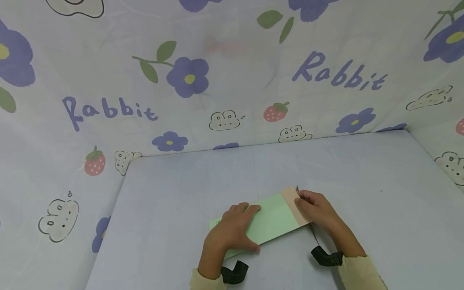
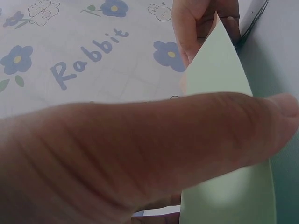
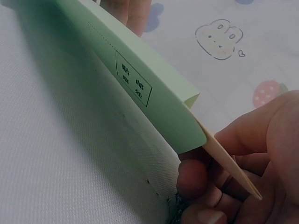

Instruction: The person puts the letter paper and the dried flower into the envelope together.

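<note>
A pale green paper envelope [image 1: 272,221] lies slanted above the white surface, with a peach-coloured card [image 1: 292,201] sticking out of its right end. My left hand [image 1: 232,229] grips the envelope's left part, thumb along the near edge and fingers over the far side. At the other end, my right hand [image 1: 319,209] pinches the card between thumb and fingers. In the right wrist view, the envelope's side bears a printed box [image 3: 133,78] with characters, and its open end shows around the card. Dark green threads [image 3: 175,209] hang by the right fingers.
A white cloth-like tabletop [image 1: 174,193] spreads under the hands. Behind and at both sides rises a patterned sheet [image 1: 239,80] with flowers, strawberries and "Rabbit" lettering. Black wrist mounts [image 1: 235,273] sit at both wrists. A thin dark cord [image 1: 313,234] hangs below the right hand.
</note>
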Demonstrator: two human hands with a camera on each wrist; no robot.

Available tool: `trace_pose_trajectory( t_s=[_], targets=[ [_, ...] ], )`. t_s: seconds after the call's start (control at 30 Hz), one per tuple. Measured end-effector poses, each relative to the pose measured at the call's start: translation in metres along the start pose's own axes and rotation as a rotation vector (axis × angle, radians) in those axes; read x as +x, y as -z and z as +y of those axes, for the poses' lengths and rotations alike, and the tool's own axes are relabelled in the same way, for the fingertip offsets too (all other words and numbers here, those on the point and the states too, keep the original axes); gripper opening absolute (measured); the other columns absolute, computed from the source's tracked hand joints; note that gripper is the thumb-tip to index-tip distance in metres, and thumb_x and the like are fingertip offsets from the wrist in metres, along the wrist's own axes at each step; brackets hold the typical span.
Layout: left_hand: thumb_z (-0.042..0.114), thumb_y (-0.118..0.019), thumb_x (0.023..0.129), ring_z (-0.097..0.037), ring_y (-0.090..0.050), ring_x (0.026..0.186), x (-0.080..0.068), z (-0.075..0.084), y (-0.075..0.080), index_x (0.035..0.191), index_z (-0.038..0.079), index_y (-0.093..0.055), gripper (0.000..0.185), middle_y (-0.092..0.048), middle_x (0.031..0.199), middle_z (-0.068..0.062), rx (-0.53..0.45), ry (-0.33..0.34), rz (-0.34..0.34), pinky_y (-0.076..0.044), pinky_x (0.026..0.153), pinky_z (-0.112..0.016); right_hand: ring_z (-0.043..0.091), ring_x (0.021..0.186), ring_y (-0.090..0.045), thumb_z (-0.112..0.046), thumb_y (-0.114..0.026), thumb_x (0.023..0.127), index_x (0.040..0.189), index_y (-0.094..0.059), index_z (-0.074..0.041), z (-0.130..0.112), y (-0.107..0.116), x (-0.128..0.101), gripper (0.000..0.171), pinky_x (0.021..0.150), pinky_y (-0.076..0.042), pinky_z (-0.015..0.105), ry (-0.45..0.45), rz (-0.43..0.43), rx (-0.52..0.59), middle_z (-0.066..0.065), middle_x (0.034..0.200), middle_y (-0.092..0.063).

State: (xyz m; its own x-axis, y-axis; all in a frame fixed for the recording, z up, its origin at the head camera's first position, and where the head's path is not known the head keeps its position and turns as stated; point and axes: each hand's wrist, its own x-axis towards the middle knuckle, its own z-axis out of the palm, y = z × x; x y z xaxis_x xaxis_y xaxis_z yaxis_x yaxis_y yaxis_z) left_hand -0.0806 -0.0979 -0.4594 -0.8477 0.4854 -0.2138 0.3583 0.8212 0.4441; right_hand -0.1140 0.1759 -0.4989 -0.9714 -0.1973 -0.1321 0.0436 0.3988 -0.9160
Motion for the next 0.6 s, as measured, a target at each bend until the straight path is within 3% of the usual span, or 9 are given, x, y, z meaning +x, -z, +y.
trace_pose_trajectory(
  t_s=[0.6],
  targets=[
    [0.040,-0.094,0.066,-0.029,-0.039,0.135,0.0011,-0.0009,-0.0014,0.150,0.019,-0.042,0.101,-0.044,0.147,-0.011,-0.007,-0.003,0.001,-0.036,0.108,-0.049,0.019,0.092,-0.059,-0.015,-0.054,0.103,0.131,-0.058,0.011,-0.0023,0.0000,-0.0007,0.039,0.078,-0.049,0.030,0.017,0.013,-0.008,0.021,0.116,-0.065]
  ],
)
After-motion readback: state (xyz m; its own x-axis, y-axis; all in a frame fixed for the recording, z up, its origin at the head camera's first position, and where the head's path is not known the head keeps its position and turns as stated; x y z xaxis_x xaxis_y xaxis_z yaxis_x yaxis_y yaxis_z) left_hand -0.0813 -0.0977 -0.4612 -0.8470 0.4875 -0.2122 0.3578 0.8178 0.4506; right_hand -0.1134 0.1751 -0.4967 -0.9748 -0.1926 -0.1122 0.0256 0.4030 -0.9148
